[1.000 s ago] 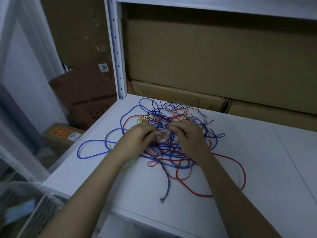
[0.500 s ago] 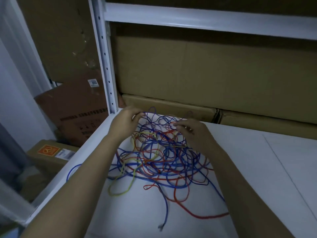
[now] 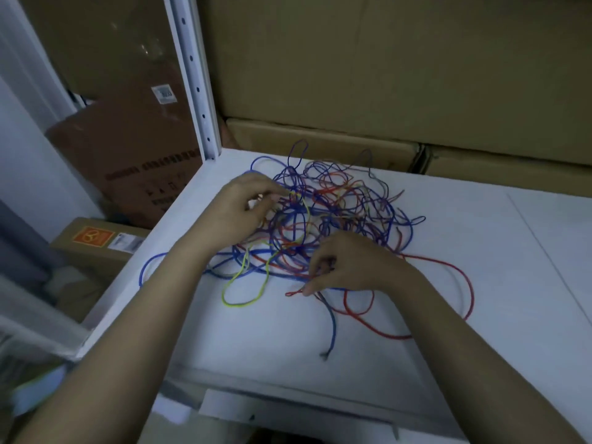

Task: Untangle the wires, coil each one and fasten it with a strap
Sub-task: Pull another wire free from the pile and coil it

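While left hand [image 3: 238, 213] pinches tangled wires [image 3: 326, 219] | right hand [image 3: 349, 267] pinches red wire [image 3: 455, 274]

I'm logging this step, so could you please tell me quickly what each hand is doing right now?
Left hand: fingers curled into the wire tangle; grip cannot be told.
Right hand: fingers pinched on a red wire near its end.

The shelf [image 3: 480, 251] lies bare right of the wires [image 3: 320, 219] and in front of them. Behind the wires, boxes [image 3: 320, 142] wall the back. A post [image 3: 195, 81] stands left of the boxes.
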### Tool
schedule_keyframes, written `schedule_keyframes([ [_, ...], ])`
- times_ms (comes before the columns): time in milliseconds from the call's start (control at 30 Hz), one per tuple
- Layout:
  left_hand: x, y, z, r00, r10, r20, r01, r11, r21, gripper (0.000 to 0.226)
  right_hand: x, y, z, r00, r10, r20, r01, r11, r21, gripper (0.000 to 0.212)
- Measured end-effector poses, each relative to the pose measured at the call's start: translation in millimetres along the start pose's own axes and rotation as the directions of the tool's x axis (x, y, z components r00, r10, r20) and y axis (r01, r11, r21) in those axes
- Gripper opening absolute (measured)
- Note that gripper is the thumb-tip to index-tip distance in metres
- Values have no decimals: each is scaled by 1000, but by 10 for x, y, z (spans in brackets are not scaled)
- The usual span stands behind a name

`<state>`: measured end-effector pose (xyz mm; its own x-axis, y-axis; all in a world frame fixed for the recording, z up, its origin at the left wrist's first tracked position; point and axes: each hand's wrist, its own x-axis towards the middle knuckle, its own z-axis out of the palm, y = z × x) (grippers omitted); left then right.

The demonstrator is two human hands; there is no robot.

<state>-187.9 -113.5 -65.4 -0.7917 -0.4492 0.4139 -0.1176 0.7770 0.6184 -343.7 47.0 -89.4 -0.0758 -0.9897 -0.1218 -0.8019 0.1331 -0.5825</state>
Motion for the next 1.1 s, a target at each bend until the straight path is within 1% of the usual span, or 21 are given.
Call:
schedule_keyframes([
  [33,-14,51,55,1000,17,25,-17,1000,0,21,19,-20,40,998,9,64,-4,997,-76,25],
  [67,-26,87,104,999,23,46,-23,1000,6,20,39,-29,67,996,5,88,6,992,-126,20],
  [133,-66,127,173,997,24,71,-25,1000,15,18,77,-22,75,999,3,52,5,990,-142,12],
  [200,-110,137,213,993,47,111,-48,999,6,12,102,14,34,997,45,-66,-49,996,-68,2],
  [267,-150,109,268,977,59,204,-66,997,29,18,118,75,-18,957,116,-266,-101,993,68,7],
  [300,-167,68,297,966,36,258,-62,994,95,27,115,98,-45,922,151,-356,-112,985,128,6],
  [367,-188,-45,335,947,-70,315,-33,949,312,45,85,130,-95,870,202,-450,-119,972,205,2],
  [433,-214,-174,340,948,-136,288,-10,892,452,52,14,145,-160,871,188,-455,-80,966,246,7],
  [467,-229,-229,342,950,-156,269,8,877,480,53,-28,142,-189,895,167,-414,-54,961,270,10],
  [533,-265,-287,345,954,-186,236,43,862,504,52,-107,116,-201,960,123,-253,-48,958,284,13],
  [600,-300,-289,369,963,-181,197,58,861,505,49,-160,72,-113,990,130,-59,-114,967,226,32],
  [667,-324,-250,398,977,-159,144,65,860,505,45,-172,62,14,992,125,29,-125,992,-7,49],
  [700,-332,-222,407,984,-144,106,72,863,499,41,-172,65,72,993,110,34,-104,986,-134,50],
  [733,-339,-190,413,990,-126,59,81,866,493,35,-176,73,110,995,99,12,-95,977,-194,45],
  [767,-347,-155,413,995,-102,4,87,870,486,30,-189,84,123,995,94,-26,-98,977,-188,36],
  [833,-367,-74,418,996,-28,-83,62,888,456,22,-235,120,104,989,115,-88,-124,987,-99,20],
  [867,-374,-29,424,995,20,-94,23,903,428,17,-261,138,80,983,141,-114,-148,988,-54,16],
  [933,-377,62,445,995,87,-49,-64,930,363,5,-308,159,16,964,179,-195,-180,984,14,14],
  [967,-371,104,467,996,94,-13,-84,940,330,9,-323,158,-14,954,176,-241,-181,983,0,13],
  [1033,-349,146,523,996,74,49,-85,963,256,14,-331,148,-64,940,107,-325,-152,982,-116,13],
  [1100,-315,168,567,996,49,75,-63,978,200,18,-343,91,-104,916,-24,-401,-86,963,-256,13],
])
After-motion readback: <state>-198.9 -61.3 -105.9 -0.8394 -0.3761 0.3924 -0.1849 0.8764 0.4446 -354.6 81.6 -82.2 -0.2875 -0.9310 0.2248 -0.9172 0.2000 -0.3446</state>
